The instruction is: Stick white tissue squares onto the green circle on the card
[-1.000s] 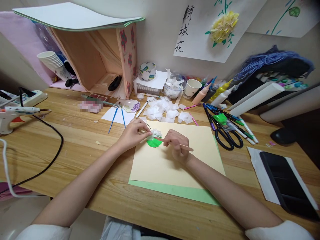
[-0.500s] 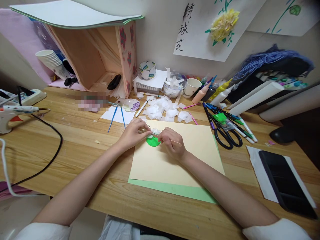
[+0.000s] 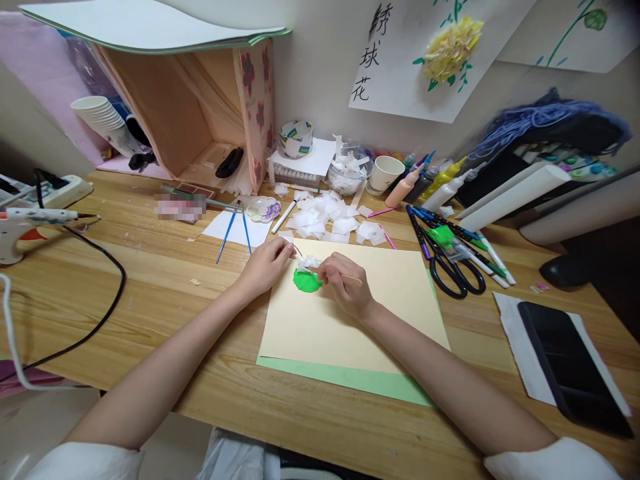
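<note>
My right hand [image 3: 347,283] is closed round a thin wooden stick [image 3: 353,279], whose front end reaches a tuft of white paper pieces [image 3: 309,263]. That tuft stands on the upper part of a round, flat bright green piece [image 3: 307,281], possibly clay, lying on a cream sheet [image 3: 380,320]. Just left of the tuft is my left hand [image 3: 267,267], fingers pressed together near the sheet's upper left edge. What its fingertips hold, if anything, I cannot make out. A thin dark curved line shows beside those fingertips.
Behind the sheet lie loose white paper squares [image 3: 320,217], with a bowl of paper scraps [image 3: 347,172] and a paper cup [image 3: 386,175]. Black-handled scissors [image 3: 457,277] and markers are at the right, near a black phone-like slab [image 3: 570,363]. A glue gun [image 3: 30,227] lies left.
My left hand has drawn back from the white tuft, up and to the left. My right hand stays almost in place with the stick at the tuft.
</note>
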`<state>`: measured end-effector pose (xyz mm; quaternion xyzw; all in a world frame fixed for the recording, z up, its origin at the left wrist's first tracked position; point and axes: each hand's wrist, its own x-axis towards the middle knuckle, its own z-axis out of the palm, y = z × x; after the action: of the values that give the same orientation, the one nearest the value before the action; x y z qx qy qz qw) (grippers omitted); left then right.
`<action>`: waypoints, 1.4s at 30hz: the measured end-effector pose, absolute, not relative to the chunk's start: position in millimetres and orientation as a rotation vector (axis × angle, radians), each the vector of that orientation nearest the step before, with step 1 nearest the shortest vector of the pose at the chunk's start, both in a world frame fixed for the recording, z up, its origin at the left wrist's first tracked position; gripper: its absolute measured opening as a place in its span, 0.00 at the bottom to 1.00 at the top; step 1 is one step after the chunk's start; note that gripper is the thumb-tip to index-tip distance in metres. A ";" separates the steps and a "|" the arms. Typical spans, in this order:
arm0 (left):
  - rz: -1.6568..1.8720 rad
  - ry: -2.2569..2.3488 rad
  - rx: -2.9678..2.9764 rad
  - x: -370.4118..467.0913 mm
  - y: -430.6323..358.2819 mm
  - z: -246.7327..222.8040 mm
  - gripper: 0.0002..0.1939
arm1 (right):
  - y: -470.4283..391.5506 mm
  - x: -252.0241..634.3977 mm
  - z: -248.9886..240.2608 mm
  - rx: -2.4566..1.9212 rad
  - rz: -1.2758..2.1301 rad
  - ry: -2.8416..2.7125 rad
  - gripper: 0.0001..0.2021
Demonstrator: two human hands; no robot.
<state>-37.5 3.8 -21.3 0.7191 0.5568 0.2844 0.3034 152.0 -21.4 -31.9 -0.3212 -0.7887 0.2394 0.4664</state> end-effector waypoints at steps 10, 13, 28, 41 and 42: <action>0.724 1.475 1.939 -38.5 3.9 -21.5 0.15 | -21.5 152.0 -33.5 -0.788 0.573 -1.938 0.18; 0.716 1.482 1.943 -37.8 3.7 -21.3 0.15 | -21.0 151.4 -33.0 -0.800 0.567 -1.942 0.18; 0.691 1.492 1.970 -37.1 3.1 -19.6 0.14 | -15.0 145.5 -25.3 -1.034 0.771 -1.789 0.23; 0.685 1.500 2.006 -38.2 2.7 -19.7 0.12 | 11.9 130.7 -1.8 -1.274 1.005 -1.635 0.29; 0.693 1.494 2.008 -38.3 2.4 -19.9 0.12 | 8.5 134.2 -3.7 -1.236 1.014 -1.597 0.29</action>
<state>-38.3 2.4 -19.9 0.7448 0.5539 0.2569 0.2690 134.2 8.5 -3.7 -0.4947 -0.6392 0.4057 0.4268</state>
